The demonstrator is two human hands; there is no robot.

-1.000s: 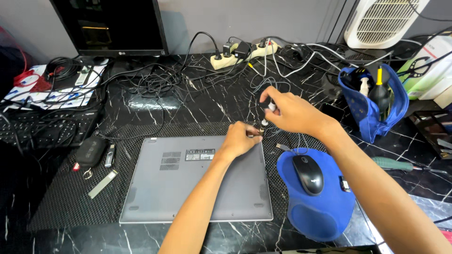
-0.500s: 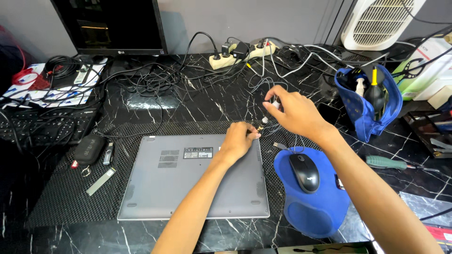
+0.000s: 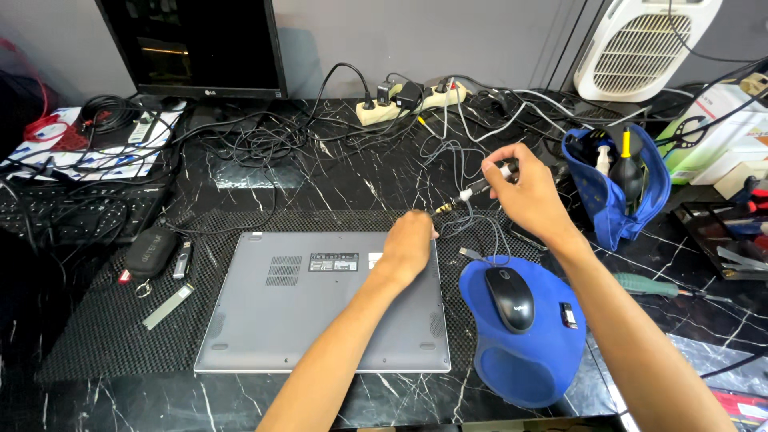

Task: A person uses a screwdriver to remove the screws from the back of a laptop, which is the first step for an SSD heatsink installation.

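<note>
The right hand [image 3: 524,192] has lifted, pinching a cable plug [image 3: 472,192] clear of the laptop [image 3: 320,304]; the left hand [image 3: 410,244] stays curled on its back corner.

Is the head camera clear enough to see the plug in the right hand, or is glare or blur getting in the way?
Head view: sharp overall, evenly lit, no motion blur on the right hand or the plug; pale reflections on the black marble table stay clear of the plug; the monitor reflects a faint light; straight edges bow slightly toward the frame edges, and the left hand on the laptop casts little shadow.
</note>
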